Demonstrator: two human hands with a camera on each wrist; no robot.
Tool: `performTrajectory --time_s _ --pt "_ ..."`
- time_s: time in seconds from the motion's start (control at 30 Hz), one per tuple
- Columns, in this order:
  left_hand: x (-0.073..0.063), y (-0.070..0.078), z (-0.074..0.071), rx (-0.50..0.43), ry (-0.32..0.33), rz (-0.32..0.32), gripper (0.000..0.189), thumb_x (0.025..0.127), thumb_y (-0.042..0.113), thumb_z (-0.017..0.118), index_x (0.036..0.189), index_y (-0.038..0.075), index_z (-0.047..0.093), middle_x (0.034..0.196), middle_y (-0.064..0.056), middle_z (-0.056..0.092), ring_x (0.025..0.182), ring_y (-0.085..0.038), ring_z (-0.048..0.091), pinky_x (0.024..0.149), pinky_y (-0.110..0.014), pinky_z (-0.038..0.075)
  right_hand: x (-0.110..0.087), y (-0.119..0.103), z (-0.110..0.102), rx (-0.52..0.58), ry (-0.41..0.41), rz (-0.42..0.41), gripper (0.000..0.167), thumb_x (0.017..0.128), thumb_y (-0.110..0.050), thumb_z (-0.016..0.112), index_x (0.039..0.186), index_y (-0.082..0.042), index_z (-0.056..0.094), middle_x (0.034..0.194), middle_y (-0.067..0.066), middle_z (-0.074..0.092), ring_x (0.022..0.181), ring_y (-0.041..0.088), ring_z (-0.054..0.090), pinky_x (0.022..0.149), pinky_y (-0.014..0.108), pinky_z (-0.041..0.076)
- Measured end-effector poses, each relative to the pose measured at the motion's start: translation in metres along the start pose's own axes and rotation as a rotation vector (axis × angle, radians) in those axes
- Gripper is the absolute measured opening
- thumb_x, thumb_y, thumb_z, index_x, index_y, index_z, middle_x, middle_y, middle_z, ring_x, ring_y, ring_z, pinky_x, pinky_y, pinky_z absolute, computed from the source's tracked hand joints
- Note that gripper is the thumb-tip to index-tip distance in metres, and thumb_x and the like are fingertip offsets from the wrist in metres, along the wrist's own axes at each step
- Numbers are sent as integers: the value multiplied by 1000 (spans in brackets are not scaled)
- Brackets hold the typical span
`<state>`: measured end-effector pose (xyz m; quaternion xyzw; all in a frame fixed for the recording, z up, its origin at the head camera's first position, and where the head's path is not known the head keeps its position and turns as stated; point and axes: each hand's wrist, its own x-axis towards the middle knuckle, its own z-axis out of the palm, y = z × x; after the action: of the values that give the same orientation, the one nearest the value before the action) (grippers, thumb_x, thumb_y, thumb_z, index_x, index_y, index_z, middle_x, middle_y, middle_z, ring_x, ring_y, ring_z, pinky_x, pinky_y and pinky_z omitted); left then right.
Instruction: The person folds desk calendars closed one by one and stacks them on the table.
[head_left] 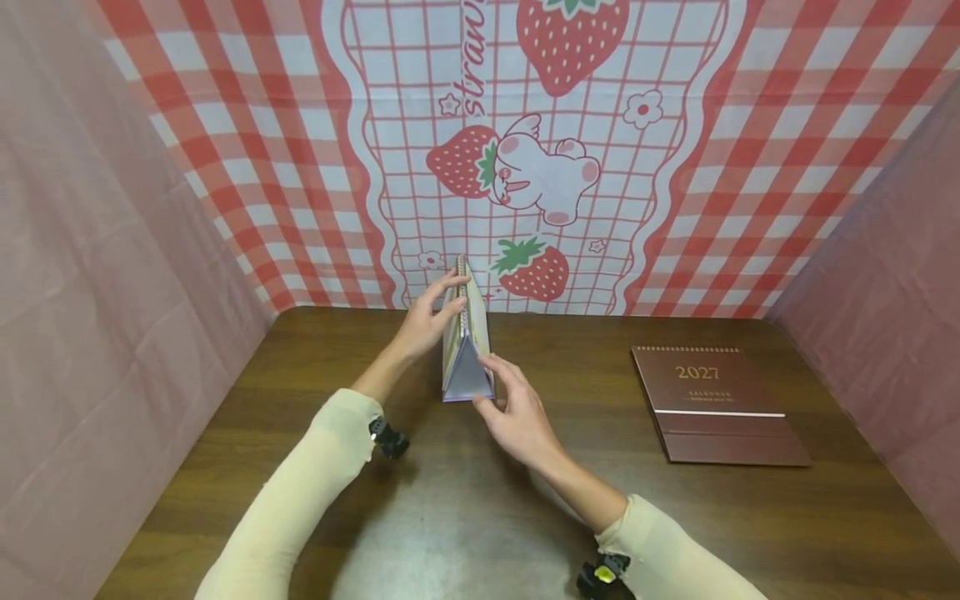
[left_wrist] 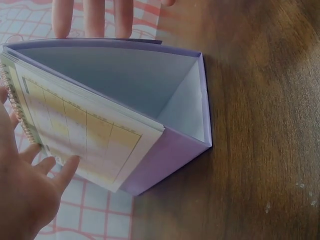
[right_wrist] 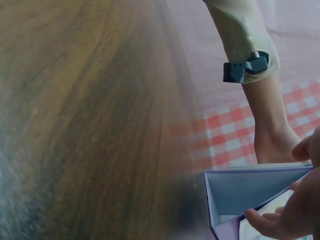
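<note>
**Purple calendar (left_wrist: 172, 162): support at ridge and side**

Your calendar stands upright as a triangular tent on the table (head_left: 465, 487), near the back cloth (head_left: 630, 167), with its hollow end toward you; the flat base likely carries the weight. Your left hand (head_left: 422, 323) lies along the left face, digits loosely spread: fingertips meet the pages (left_wrist: 90, 120), while forefinger and thumb reach the rings (left_wrist: 15, 102) at the ridge. This placement probably steadies the top. Your right hand (head_left: 525, 425) has thumb and fingers apart at the near right side; three straight fingertips rest against the outer panel, likely bracing it against the opposite touch. You cannot tell how firmly either hand presses. One brown calendar (head_left: 720, 446) lies flat at right, well apart, presumably leaving both hands room.
</note>
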<state>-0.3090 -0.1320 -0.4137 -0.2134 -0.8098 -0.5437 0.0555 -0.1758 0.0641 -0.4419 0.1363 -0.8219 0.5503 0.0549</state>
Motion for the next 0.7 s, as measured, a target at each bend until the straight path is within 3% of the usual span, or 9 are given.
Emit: performTrajectory --time_s 0.27,0.5,0.63,0.7 --pt "1 -1 0 5 0 -1 49 117 25 58 164 10 55 189 -14 28 176 -45 24 136 -75 33 -1 -1 0 -19 19 5 63 100 -4 74 160 -2 59 174 30 45 146 52 62 107 58 67" --pt "1 -2 0 0 -3 -2 49 118 25 57 164 9 55 189 -15 27 176 -44 24 137 -71 35 -1 -2 0 -46 41 13 62 99 -6 75 159 -4 61 162 27 52 138 47 62 106 63 65" --pt "0 -1 -1 -1 -8 -3 49 118 25 57 164 9 54 189 -15 27 176 -44 24 136 -72 36 0 -4 -2 -97 54 6 61 98 -9 76 157 -4 63 161 25 53 128 45 66 101 60 65" --pt "0 -1 -1 -5 -12 -3 49 118 24 57 164 9 54 189 -15 26 176 -45 24 136 -72 37 1 -5 -3 -130 57 4 61 98 -10 77 156 -5 63 161 25 54 120 43 67 97 53 65"
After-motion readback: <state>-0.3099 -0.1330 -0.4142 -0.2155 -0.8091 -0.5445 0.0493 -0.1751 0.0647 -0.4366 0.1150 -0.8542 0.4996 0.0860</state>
